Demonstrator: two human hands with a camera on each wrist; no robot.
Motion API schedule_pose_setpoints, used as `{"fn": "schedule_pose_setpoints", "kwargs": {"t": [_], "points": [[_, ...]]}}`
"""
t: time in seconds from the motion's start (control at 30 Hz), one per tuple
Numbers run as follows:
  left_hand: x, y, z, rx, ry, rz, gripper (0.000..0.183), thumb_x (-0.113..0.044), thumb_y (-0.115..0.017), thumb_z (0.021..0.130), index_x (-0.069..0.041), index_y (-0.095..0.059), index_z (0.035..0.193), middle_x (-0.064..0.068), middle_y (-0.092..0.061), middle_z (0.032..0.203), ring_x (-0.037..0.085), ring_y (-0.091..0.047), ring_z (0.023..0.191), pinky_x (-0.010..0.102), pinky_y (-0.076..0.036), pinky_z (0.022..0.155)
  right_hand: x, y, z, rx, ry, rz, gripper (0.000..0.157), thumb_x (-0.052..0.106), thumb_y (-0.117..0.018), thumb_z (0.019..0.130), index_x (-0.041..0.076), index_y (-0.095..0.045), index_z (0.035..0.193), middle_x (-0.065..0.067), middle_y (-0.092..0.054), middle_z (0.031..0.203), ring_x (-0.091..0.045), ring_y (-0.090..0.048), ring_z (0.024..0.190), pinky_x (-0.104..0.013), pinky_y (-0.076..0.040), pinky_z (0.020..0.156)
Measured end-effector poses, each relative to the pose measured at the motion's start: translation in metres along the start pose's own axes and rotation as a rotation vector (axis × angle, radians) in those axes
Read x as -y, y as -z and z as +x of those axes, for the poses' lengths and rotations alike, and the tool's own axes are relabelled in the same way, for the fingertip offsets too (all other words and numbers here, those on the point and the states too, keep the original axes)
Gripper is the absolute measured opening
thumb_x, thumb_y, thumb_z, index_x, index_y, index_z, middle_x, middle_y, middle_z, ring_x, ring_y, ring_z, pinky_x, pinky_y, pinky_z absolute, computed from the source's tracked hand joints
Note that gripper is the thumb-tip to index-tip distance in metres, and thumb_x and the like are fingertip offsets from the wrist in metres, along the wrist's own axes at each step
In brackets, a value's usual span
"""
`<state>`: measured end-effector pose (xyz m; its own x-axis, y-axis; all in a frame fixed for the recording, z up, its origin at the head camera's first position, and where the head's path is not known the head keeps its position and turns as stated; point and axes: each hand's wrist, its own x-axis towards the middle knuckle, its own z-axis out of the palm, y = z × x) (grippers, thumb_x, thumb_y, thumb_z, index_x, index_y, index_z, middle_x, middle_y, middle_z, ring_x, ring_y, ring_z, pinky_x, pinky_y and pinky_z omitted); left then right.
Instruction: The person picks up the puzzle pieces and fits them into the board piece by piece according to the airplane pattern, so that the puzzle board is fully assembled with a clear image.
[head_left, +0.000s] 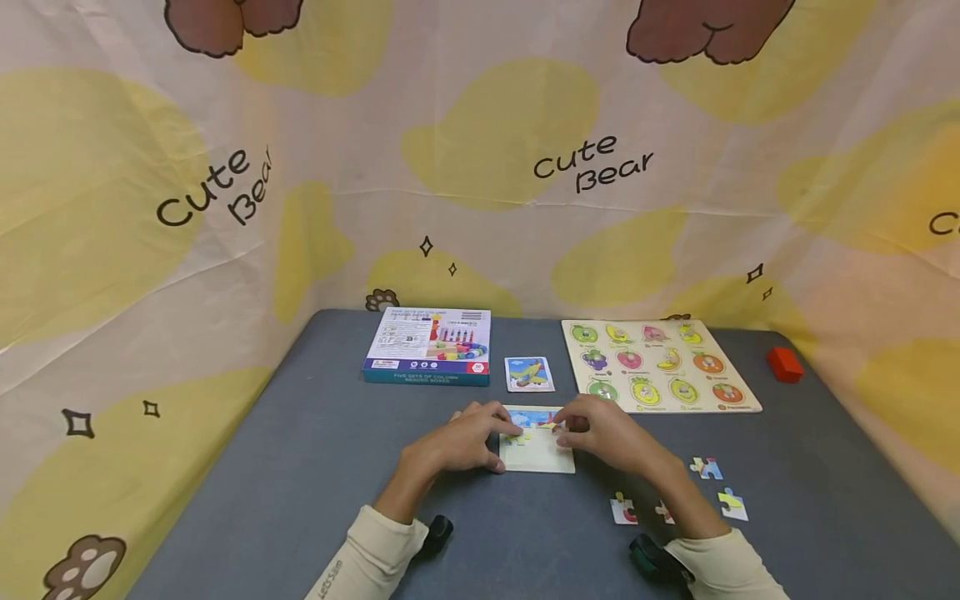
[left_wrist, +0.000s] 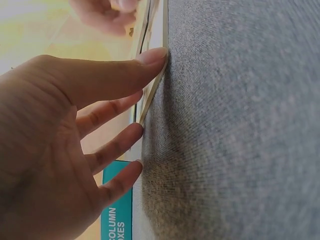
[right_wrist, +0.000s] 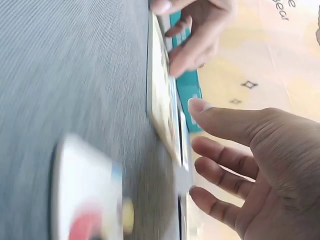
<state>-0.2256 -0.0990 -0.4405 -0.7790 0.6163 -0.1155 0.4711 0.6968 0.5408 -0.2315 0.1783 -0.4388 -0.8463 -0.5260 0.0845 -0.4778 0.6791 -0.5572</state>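
A small pale puzzle tray (head_left: 536,461) lies flat on the table, with assembled pieces showing blue sky (head_left: 534,418) along its far side and a yellow patch at the left. My left hand (head_left: 467,438) rests at the tray's left side. Its index finger touches the pieces, and its thumb touches the tray's edge in the left wrist view. My right hand (head_left: 603,432) is over the tray's far right corner, thumb and index fingertips apart beside the red-marked piece there. Nothing shows between its fingers in the right wrist view (right_wrist: 250,155).
Loose puzzle pieces (head_left: 707,467), (head_left: 732,504), (head_left: 623,509) lie to the right, one partly under my right forearm. Behind the tray are a picture card (head_left: 529,375), a teal-sided box (head_left: 427,346) and a fruit board (head_left: 660,367). A red block (head_left: 784,365) sits far right.
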Motion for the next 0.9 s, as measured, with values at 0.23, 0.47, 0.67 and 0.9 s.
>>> {"fn": "schedule_pose_setpoints", "kwargs": {"t": [0.23, 0.47, 0.67, 0.9], "points": [[0.001, -0.001, -0.001, -0.010, -0.004, -0.031, 0.055, -0.017, -0.087, 0.088, -0.018, -0.071, 0.140, 0.003, -0.060, 0.138, 0.024, -0.049, 0.123, 0.049, -0.038, 0.105, -0.015, 0.018, -0.032, -0.040, -0.049, -0.018, 0.024, 0.022, -0.087, 0.089, 0.012, -0.080, 0.109, 0.007, -0.069, 0.098, -0.009, -0.059, 0.089, -0.034, -0.051, 0.082], [0.002, 0.000, -0.002, -0.009, -0.004, -0.037, 0.055, -0.018, -0.086, 0.088, -0.018, -0.071, 0.140, 0.003, -0.060, 0.138, 0.025, -0.049, 0.125, 0.050, -0.037, 0.105, -0.037, 0.031, -0.065, -0.068, -0.070, -0.065, 0.029, 0.027, -0.089, 0.087, 0.013, -0.080, 0.111, 0.009, -0.072, 0.103, -0.009, -0.062, 0.093, -0.035, -0.053, 0.084], [0.003, 0.000, -0.002, -0.007, -0.002, -0.041, 0.055, -0.019, -0.086, 0.088, -0.018, -0.071, 0.141, 0.003, -0.060, 0.138, 0.025, -0.049, 0.125, 0.051, -0.038, 0.105, -0.048, 0.042, -0.090, -0.062, -0.132, -0.099, 0.031, 0.031, -0.089, 0.086, 0.016, -0.080, 0.112, 0.009, -0.070, 0.107, -0.012, -0.062, 0.097, -0.036, -0.053, 0.086], [0.003, 0.000, -0.001, -0.006, -0.003, -0.047, 0.055, -0.019, -0.086, 0.088, -0.019, -0.071, 0.141, 0.003, -0.059, 0.138, 0.025, -0.049, 0.125, 0.050, -0.038, 0.104, -0.059, 0.050, -0.107, -0.033, -0.156, -0.139, 0.033, 0.033, -0.089, 0.085, 0.016, -0.082, 0.113, 0.013, -0.070, 0.103, -0.009, -0.056, 0.094, -0.033, -0.048, 0.082]]}}
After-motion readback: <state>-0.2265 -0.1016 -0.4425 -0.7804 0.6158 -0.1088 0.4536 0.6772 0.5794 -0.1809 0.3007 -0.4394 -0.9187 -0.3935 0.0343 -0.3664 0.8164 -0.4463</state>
